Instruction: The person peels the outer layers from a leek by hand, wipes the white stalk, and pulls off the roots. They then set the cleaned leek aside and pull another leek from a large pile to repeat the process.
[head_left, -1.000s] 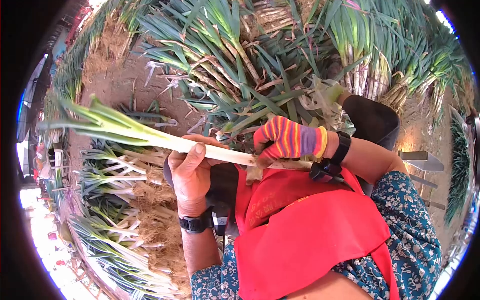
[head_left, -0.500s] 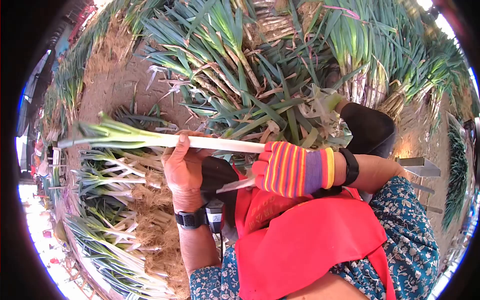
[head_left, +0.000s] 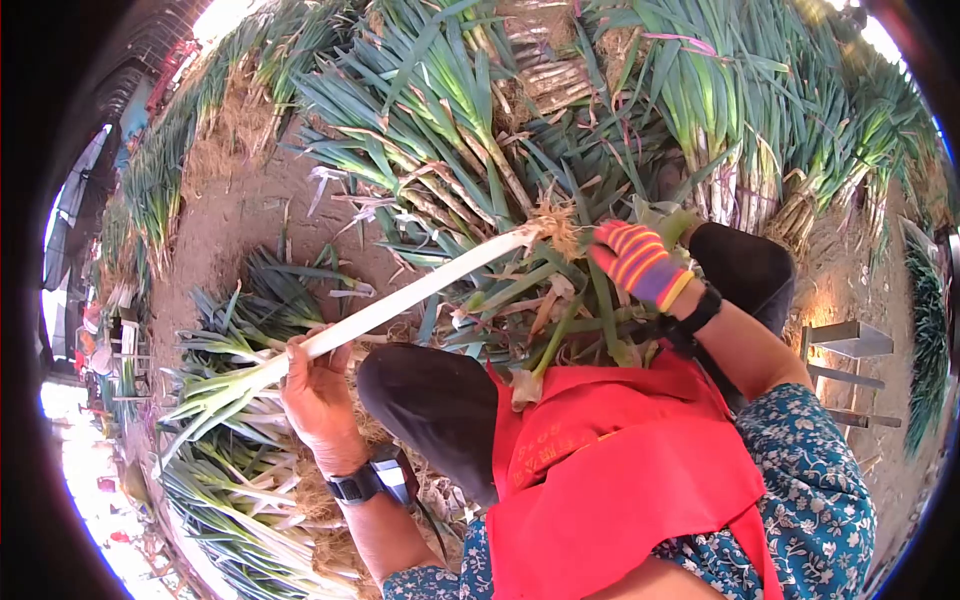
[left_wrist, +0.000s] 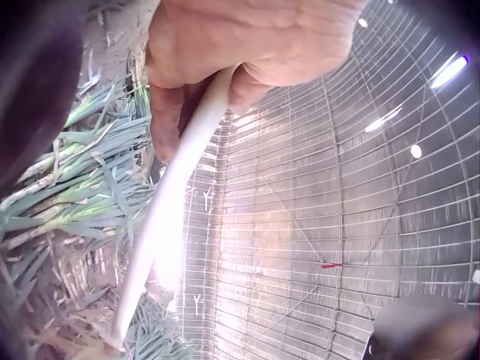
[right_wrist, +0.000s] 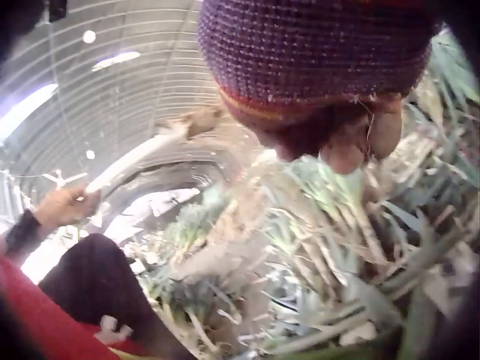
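Observation:
A long leek [head_left: 410,295] slants across the head view, its white stalk bare and smooth. My left hand [head_left: 322,395] grips it where the white meets the green leaves, which spread to the lower left. Its brown, hairy root end [head_left: 558,228] points up and to the right. In the left wrist view the thumb and fingers close round the white stalk [left_wrist: 161,202]. Beside the root end, a little apart from it, is my right hand [head_left: 640,265] in a striped glove with bare fingertips. No held thing shows in those loosely bent fingers [right_wrist: 343,156].
Loose leaves and peelings [head_left: 550,320] heap up in front of the red apron [head_left: 620,470]. Leeks with roots [head_left: 240,480] lie in a pile at left. Untrimmed bundles [head_left: 420,120] fill the far side. A metal stand [head_left: 850,340] is at right, and a bent knee [head_left: 430,405] is below the leek.
My left hand moved left and down, tilting the leek so its root end rose. My right hand, earlier on the stalk with a strip of peel, came off it and moved up and right.

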